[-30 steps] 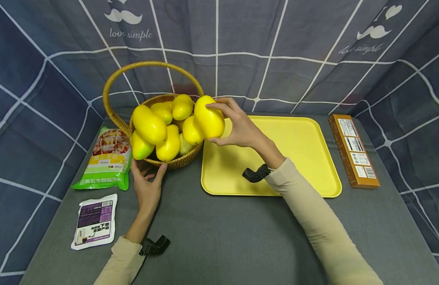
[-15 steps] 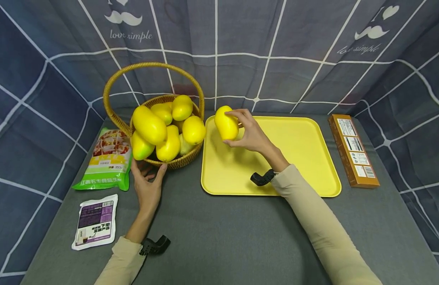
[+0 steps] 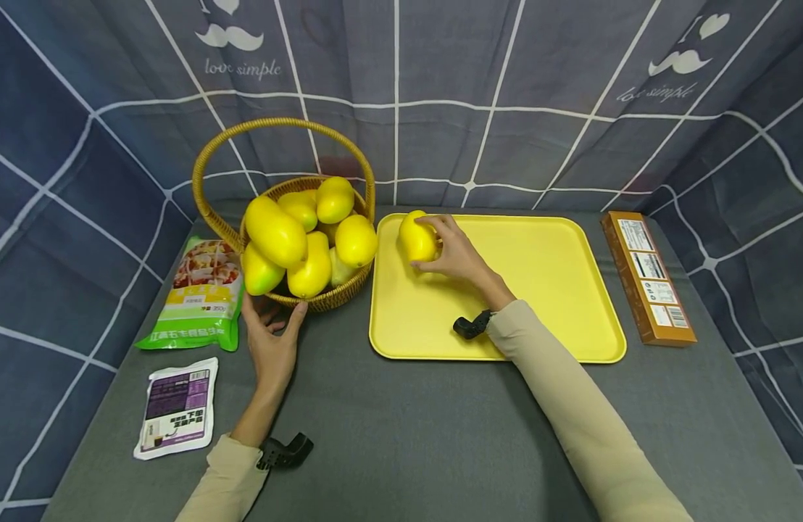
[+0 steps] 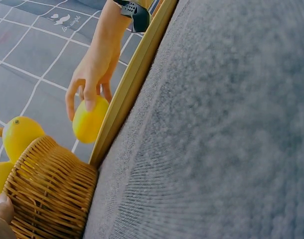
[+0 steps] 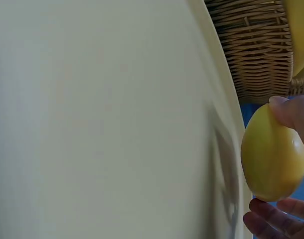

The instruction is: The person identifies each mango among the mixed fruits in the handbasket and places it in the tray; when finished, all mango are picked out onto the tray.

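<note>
My right hand (image 3: 459, 254) pinches a yellow mango (image 3: 417, 238) between thumb and fingers, low over the left end of a yellow tray (image 3: 506, 326). In the right wrist view the mango (image 5: 272, 154) shows whole, thumb on one end and fingertips at the other. A wicker basket (image 3: 339, 293) with a tall hoop handle stands left of the tray, heaped with several yellow mangoes (image 3: 274, 232). At its front my left hand (image 3: 271, 348) grips the basket, thumb at the rim; some of its fingers are hidden. The left wrist view shows that thumb (image 4: 3, 209) against the wicker (image 4: 47, 189).
Left of the basket lies a green and yellow food bag (image 3: 199, 297), with a white and purple pouch (image 3: 177, 409) nearer. Right of the tray lies an orange-brown box (image 3: 649, 279). A grid-patterned dark cloth (image 3: 440, 145) hangs behind and at both sides.
My right hand has lifted the mango off the basket's right side, carried it right over the tray and lowered it there. The left hand stays at the basket.
</note>
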A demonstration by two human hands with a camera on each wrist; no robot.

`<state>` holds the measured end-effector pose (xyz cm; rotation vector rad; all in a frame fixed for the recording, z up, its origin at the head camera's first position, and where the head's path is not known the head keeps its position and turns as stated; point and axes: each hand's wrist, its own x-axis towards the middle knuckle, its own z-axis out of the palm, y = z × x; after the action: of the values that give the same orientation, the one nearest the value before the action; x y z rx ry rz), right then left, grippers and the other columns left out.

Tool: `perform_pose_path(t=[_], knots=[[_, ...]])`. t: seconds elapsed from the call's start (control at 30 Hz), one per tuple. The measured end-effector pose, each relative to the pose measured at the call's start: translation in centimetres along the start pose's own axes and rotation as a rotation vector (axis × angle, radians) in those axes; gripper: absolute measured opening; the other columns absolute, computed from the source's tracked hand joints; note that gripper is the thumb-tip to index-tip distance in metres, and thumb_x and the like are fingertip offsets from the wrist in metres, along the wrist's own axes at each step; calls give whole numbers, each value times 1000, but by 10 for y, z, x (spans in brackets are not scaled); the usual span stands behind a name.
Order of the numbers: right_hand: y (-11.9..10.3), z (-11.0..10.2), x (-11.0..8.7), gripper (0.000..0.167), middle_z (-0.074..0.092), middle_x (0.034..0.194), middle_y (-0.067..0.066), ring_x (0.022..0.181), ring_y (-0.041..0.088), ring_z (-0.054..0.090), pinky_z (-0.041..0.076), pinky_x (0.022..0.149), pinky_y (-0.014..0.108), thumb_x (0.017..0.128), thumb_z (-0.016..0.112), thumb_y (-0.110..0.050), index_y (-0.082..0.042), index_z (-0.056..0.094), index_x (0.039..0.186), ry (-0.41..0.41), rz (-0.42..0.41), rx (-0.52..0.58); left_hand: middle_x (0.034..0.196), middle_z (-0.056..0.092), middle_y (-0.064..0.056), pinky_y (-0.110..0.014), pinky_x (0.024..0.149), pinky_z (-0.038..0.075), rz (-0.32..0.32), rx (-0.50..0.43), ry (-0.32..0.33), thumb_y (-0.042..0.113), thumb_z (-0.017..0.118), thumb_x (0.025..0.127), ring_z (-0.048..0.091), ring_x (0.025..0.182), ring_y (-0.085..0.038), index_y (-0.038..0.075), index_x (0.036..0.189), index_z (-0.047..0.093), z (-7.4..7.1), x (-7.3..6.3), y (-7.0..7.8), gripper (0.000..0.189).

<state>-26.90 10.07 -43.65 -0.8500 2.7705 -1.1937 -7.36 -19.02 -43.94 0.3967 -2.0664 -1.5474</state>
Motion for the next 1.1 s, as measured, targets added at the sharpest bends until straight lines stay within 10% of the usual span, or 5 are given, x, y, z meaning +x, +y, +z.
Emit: perform_pose_path(t=[0.3,0.53,1.1], knots=[[3,4,2,80,42,137,12,107,28,54,48,94,41,73,86,-38,-20,48,141,-14,23,-27,149,40,-6,-24,85,41,9,28,13,26,75,88,53,122,-26,34,155,17,1,7,-31,89],[5,6,4,83,40,142,11,111,28,52,46,99,43,73,86,-43,-21,46,143,-17,45,-35,147,39,-22,-43,89,40,2,-7,-11,13,71,90,50,123,-40,9,156,17,0,-2,9,85],[1,7,6,92,34,146,12,131,30,43,38,110,46,73,84,-46,-17,39,147,-52,44,-66,150,36,-19,-43,89,41,9,2,-12,11,71,90,49,124,-40,9,156,17,-1,-3,10,86]])
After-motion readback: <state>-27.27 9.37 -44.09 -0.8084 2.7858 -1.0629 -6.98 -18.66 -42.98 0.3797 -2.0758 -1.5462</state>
